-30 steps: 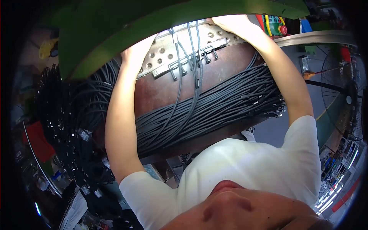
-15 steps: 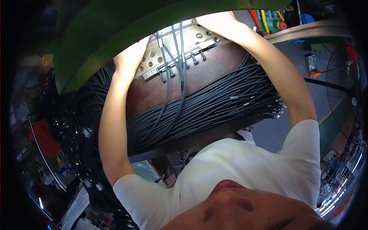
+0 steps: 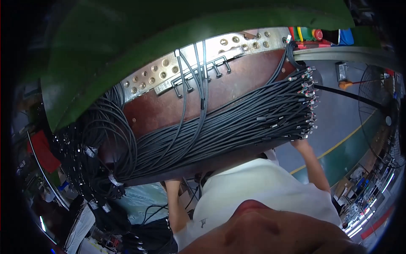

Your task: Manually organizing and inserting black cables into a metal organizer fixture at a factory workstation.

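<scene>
A thick bundle of black cables [image 3: 228, 118] lies across the brown-red worktop [image 3: 156, 112], its metal-tipped ends gathered at the right. By the worktop's right front corner, just below those cable ends, is my right hand [image 3: 300, 144]; its fingers are hidden by the edge. My left hand [image 3: 171, 185] is low at the front edge, left of my body, with its fingers hidden under the worktop. A few cables run up from the bundle past a metal bar with black handles [image 3: 198, 74] to the perforated metal plate [image 3: 165, 70] at the back.
A green machine cover [image 3: 190, 25] overhangs the back. More black cables [image 3: 80, 148] hang at the left. A red stop button [image 3: 317, 34] sits at the back right, with a fan [image 3: 376, 106] standing to the right.
Both hands have come away from the metal plate at the back and down to the worktop's front edge, the right one to the right corner, the left one to the left of my body.
</scene>
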